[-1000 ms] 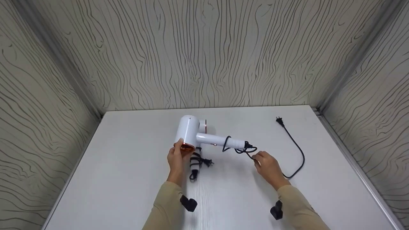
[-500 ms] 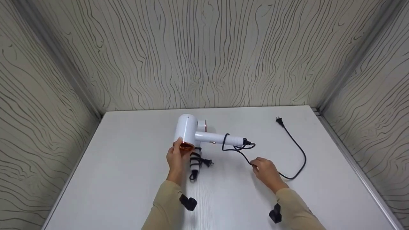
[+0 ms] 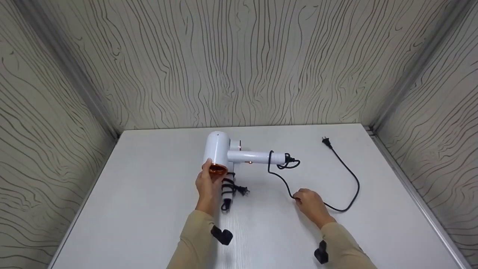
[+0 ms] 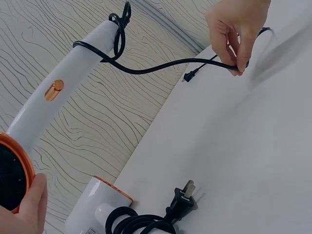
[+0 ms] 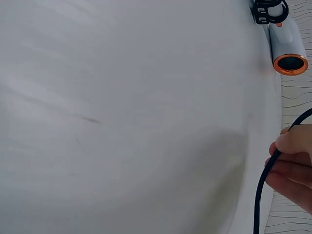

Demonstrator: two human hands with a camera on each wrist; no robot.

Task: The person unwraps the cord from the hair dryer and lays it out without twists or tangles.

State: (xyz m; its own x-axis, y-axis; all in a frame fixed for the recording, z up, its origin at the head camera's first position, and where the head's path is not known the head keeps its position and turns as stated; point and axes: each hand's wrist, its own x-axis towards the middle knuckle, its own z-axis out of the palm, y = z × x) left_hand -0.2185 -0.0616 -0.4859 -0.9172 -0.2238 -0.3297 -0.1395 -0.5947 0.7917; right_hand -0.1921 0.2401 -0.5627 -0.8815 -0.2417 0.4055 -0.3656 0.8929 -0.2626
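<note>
Holding a hair dryer up above the table, gripped at the copper-rimmed end in the left hand, its cord looped round the handle and pinched in the right hand. Could cinch tight with a hard yank, or bump the other dryer if dipped too low.

Left arm reaching forward, left hand gripping, thumb pointing away. Right arm angling inward, right hand pinching with fingertips, hands working well apart.
</note>
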